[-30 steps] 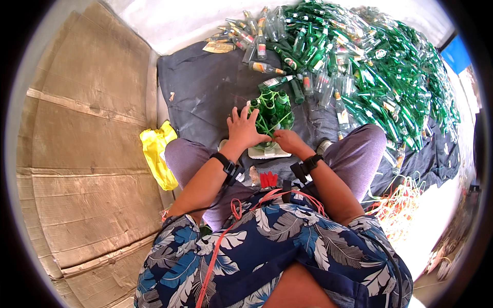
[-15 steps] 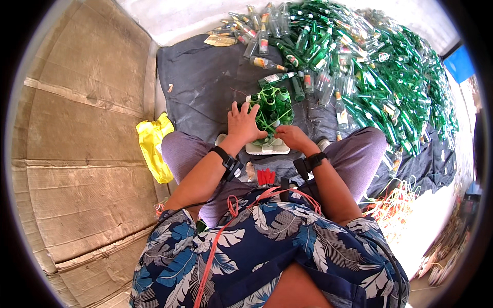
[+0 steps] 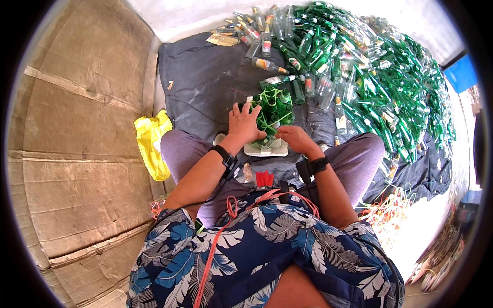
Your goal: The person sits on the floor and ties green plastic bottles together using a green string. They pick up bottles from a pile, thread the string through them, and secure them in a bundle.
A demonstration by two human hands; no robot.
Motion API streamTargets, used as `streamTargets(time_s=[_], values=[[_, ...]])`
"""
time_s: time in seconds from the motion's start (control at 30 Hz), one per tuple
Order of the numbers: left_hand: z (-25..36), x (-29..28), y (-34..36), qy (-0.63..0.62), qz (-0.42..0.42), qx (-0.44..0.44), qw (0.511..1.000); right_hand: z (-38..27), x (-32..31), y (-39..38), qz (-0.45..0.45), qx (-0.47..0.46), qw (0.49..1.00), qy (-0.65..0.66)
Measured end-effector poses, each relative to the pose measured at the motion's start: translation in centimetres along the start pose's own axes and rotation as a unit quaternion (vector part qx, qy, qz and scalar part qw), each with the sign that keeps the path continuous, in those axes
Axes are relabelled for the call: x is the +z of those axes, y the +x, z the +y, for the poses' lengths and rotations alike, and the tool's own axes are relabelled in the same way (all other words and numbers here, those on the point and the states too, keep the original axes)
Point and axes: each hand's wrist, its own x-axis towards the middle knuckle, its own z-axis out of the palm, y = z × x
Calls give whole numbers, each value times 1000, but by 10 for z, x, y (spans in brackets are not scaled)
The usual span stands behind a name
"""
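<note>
A bundle of green glass bottles (image 3: 273, 108) stands upright between my legs, wound with light green plastic strap (image 3: 275, 124). Under its near side is a pale block (image 3: 275, 150). My left hand (image 3: 244, 123) grips the bundle's left side, fingers spread along the bottles and thumb pointing right across the near side. At the near right, my right hand (image 3: 294, 137) is closed in a pinch where the strap meets its fingertips. The fingertips are partly hidden.
A large heap of green and clear bottles (image 3: 390, 87) lies far right on the dark sheet (image 3: 200, 77). Cardboard (image 3: 87, 128) lines the left, beside a yellow bag (image 3: 153, 143). Red pieces (image 3: 264, 179) lie near my lap. Tangled strap (image 3: 387, 208) is to my right.
The view has shifted slightly. Both hands keep nearly the same places on the bundle, with no clear change in their hold.
</note>
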Motion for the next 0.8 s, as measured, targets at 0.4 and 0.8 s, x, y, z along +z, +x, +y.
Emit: streamTargets(time_s=[0.4, 0.8], values=[[12, -8, -8, 28, 77, 20, 996, -19, 0, 16, 79, 101, 983, 133], [6, 37, 16, -160, 94, 149, 971, -12, -1, 48, 184, 21, 982, -35]])
